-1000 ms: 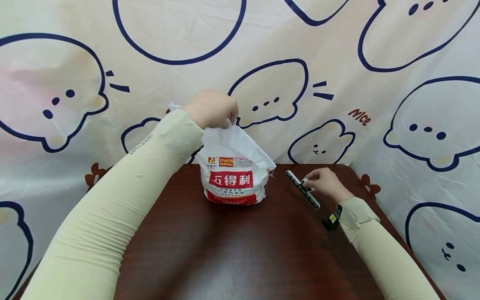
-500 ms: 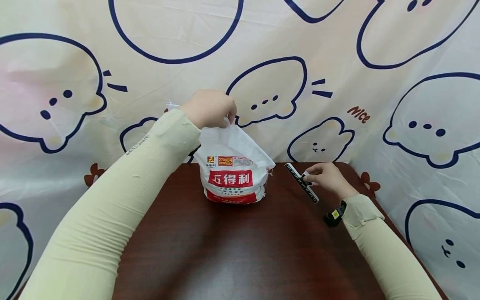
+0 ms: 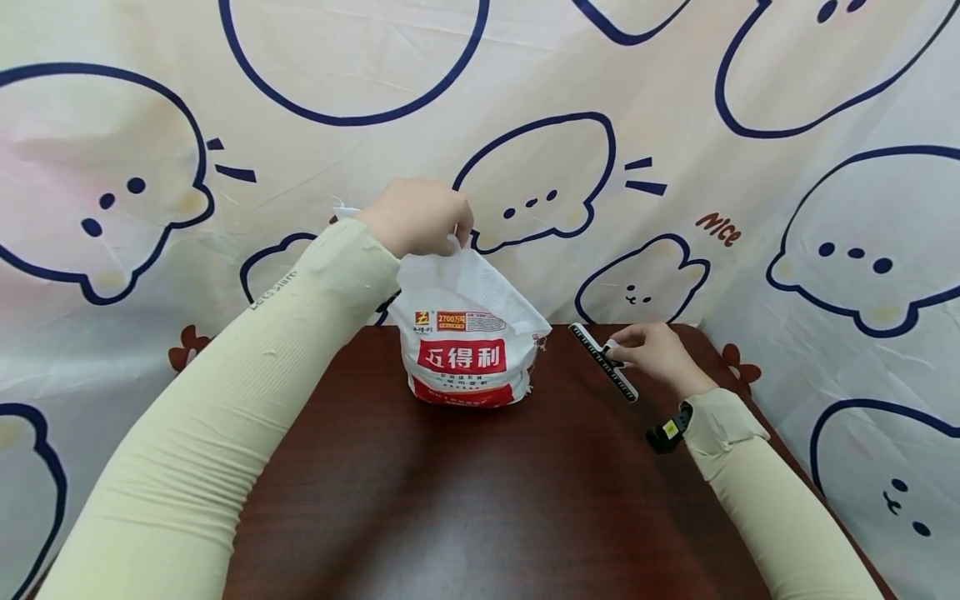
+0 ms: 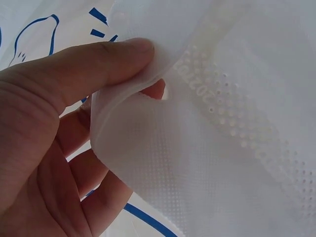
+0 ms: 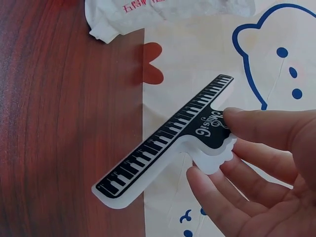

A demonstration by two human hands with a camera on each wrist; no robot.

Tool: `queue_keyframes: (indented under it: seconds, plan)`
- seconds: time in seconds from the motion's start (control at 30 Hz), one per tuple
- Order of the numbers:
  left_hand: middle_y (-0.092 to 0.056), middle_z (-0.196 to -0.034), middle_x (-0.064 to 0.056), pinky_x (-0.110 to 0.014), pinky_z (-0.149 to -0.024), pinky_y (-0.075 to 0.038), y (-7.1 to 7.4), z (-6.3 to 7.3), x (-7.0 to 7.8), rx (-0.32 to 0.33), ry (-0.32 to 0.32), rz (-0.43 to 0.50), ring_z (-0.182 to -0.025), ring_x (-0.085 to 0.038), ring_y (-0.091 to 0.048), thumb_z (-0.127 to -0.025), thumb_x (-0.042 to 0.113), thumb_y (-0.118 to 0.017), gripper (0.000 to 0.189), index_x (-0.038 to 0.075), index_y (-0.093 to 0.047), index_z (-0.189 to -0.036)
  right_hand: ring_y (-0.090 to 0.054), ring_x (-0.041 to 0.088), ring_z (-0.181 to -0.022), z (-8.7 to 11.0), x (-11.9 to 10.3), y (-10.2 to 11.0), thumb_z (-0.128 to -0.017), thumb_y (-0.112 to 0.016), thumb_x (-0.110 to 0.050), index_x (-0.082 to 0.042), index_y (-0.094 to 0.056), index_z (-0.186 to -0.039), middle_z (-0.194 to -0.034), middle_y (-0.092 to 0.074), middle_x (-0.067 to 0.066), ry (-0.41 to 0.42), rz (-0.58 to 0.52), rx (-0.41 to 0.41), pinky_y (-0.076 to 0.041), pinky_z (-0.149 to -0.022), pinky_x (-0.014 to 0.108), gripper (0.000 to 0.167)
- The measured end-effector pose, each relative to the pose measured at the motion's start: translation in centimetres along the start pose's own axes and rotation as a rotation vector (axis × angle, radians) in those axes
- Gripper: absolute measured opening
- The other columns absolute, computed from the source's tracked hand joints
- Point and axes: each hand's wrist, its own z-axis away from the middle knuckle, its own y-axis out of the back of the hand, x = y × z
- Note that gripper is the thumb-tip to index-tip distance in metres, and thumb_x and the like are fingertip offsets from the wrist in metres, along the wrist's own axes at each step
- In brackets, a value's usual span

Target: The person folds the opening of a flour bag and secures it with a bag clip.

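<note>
A white flour bag (image 3: 472,287) with red printed labels stands upright on the dark wooden table (image 3: 480,483). My left hand (image 3: 423,217) pinches its top edge between thumb and fingers and holds it up. In the left wrist view the bag's folded rim (image 4: 133,91) lies under the thumb, near a small hole. To the right of the bag, my right hand (image 3: 656,358) holds a long black-and-white clip (image 3: 587,345) with piano keys printed along it. The right wrist view shows the thumb on the clip's "Music" handle (image 5: 212,129) and fingers behind it.
A white cloth backdrop (image 3: 360,158) with blue cartoon outlines hangs behind the table and along its sides. The table's right edge (image 3: 806,492) runs beneath the right forearm. A black wrist device (image 3: 667,429) sits on the right wrist.
The right hand and the clip have shifted slightly up and away in the head view. The left hand keeps its pinch on the flour bag, almost unmoved.
</note>
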Motion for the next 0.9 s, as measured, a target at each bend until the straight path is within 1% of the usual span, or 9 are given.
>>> queue_keyframes:
  seconds: [0.23, 0.53, 0.7, 0.9]
  plan:
    - [-0.071, -0.116, -0.013, -0.047, -0.086, -0.054, -0.04, -0.07, -0.03, 0.006, -0.006, -0.004, -0.099, -0.031, -0.062, -0.094, 0.008, -0.067, 0.018, 0.008, -0.077, -0.108, -0.066, 0.037, -0.106, 0.01, -0.2, -0.05, -0.097, -0.068, -0.021, 0.002, -0.066, -0.127, -0.133, -0.059, 0.026, 0.005, 0.026, 0.038, -0.051, -0.096, 0.055, 0.037]
    - [-0.071, -0.116, -0.013, -0.05, -0.091, -0.053, -0.13, -0.06, -0.05, 0.012, -0.017, -0.009, -0.102, -0.031, -0.063, -0.094, 0.009, -0.067, 0.017, 0.008, -0.077, -0.108, -0.06, 0.04, -0.115, -0.02, -0.07, -0.05, -0.098, -0.067, -0.02, 0.002, -0.066, -0.127, -0.134, -0.059, 0.026, 0.01, 0.04, 0.05, -0.047, -0.099, 0.057, 0.037]
    - [-0.071, -0.117, -0.013, -0.051, -0.093, -0.052, -0.2, -0.13, -0.1, 0.022, -0.024, -0.019, -0.104, -0.031, -0.064, -0.095, 0.008, -0.066, 0.018, 0.008, -0.077, -0.109, -0.059, 0.041, -0.115, 0.0, 0.13, -0.05, -0.098, -0.068, -0.018, 0.003, -0.067, -0.125, -0.132, -0.061, 0.026, 0.043, 0.054, 0.062, -0.049, -0.097, 0.056, 0.035]
    - [-0.072, -0.119, -0.012, -0.051, -0.095, -0.052, -0.41, -0.33, -0.19, 0.044, -0.024, -0.026, -0.104, -0.031, -0.064, -0.095, 0.008, -0.066, 0.018, 0.008, -0.077, -0.11, -0.061, 0.039, -0.113, 0.1, -0.13, -0.02, -0.098, -0.068, -0.018, 0.004, -0.068, -0.123, -0.129, -0.063, 0.025, 0.071, 0.061, 0.101, -0.051, -0.093, 0.054, 0.033]
